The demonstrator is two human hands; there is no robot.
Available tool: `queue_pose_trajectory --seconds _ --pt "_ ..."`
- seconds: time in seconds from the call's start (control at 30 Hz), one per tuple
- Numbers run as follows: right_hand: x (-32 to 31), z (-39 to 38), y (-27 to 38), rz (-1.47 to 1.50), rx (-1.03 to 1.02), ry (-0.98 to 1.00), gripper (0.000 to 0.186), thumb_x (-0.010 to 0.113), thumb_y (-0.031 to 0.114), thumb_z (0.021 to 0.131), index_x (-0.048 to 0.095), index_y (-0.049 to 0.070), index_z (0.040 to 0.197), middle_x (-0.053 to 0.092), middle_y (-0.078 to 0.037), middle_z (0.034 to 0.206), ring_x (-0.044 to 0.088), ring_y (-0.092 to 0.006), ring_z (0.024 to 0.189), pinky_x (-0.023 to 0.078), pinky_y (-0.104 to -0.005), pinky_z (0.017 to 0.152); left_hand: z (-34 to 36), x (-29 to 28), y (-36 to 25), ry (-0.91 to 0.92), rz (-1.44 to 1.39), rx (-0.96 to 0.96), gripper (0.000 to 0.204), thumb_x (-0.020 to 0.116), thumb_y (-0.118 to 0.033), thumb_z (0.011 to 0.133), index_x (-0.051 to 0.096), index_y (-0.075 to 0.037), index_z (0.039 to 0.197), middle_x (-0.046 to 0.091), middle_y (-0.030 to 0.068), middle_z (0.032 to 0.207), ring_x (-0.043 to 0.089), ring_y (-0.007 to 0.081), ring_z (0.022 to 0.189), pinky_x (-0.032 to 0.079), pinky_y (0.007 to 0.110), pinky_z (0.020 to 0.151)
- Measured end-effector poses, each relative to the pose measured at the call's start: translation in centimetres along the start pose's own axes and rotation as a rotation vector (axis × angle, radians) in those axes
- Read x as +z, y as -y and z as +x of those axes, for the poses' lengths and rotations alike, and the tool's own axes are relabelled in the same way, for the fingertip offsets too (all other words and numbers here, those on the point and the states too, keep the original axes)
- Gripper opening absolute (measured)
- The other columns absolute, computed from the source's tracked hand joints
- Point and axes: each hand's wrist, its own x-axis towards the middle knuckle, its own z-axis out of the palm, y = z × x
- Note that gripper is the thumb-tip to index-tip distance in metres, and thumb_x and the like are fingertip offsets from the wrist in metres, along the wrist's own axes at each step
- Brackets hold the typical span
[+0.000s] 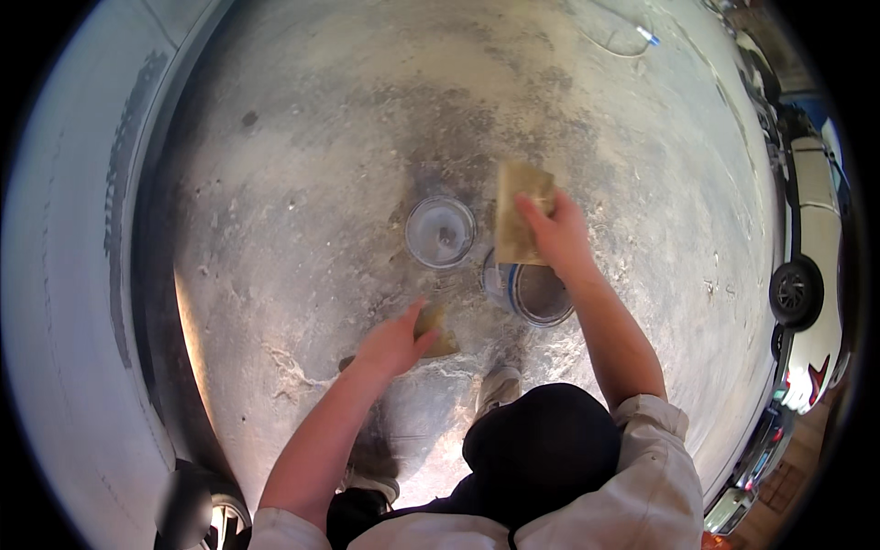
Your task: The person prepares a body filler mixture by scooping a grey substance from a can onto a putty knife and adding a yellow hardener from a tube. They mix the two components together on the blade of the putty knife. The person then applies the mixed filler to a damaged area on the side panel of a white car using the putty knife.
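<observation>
My right hand [557, 227] grips a flat, rectangular tan sheet [516, 225], thumb across its face, held up above a tin. The open round tin [543, 293], with a blue and white side, stands on the floor, partly covered by my right hand and the sheet. In my left hand [392, 344], lower and to the left, is a smaller flat olive-yellow piece [440, 337], its far side partly hidden by my fingers. Between and beyond my hands, a round clear-rimmed lid or shallow tub [441, 232] rests on the floor, with greyish residue inside.
A pale vehicle panel [64, 275] with darker patches runs along my left, its wheel [226, 521] at lower left. On the stained concrete floor [321, 183] lies a thin cable [616, 50] with a blue-white end. A white car [814, 211] stands far right.
</observation>
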Motion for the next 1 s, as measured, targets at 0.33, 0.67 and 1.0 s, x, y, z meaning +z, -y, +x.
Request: queue_pose_trajectory --seconds 0.33,0.67,1.0 --pt "-1.7 -5.4 -1.3 0.523 -0.053 -0.106 0.034 0.063 0.023 0.094 0.056 0.003 0.120 0.064 -0.007 0.108 0.061 -0.0150 0.094 0.050 -0.0322 0.081 -3.6 -3.7 5.3 -0.134 -0.080 0.123 0.057 0.061 -0.039 0.089 0.045 -0.002 0.129 0.065 0.0221 0.104 0.063 0.0386 0.097 0.050 0.046 0.082" --pt "-11.0 -19.3 -4.3 -0.943 -0.170 -0.990 0.044 0.056 0.025 0.096 0.049 0.001 0.133 0.057 -0.020 0.124 0.059 -0.0300 0.110 0.047 -0.0362 0.093 -15.0 -9.6 9.9 -0.110 -0.170 -0.094 0.056 0.059 -0.038 0.090 0.041 -0.003 0.129 0.065 0.0206 0.094 0.063 0.0387 0.088 0.048 0.048 0.076" --pt "-6.5 -19.3 -3.1 -0.421 -0.396 -0.532 0.039 0.055 0.022 0.097 0.050 -0.001 0.127 0.058 -0.016 0.118 0.058 -0.0242 0.106 0.046 -0.0349 0.091 -14.0 -8.5 11.0 -0.175 -0.244 0.026 0.052 0.059 -0.037 0.090 0.044 -0.005 0.127 0.065 0.0201 0.090 0.063 0.0380 0.085 0.049 0.045 0.075"
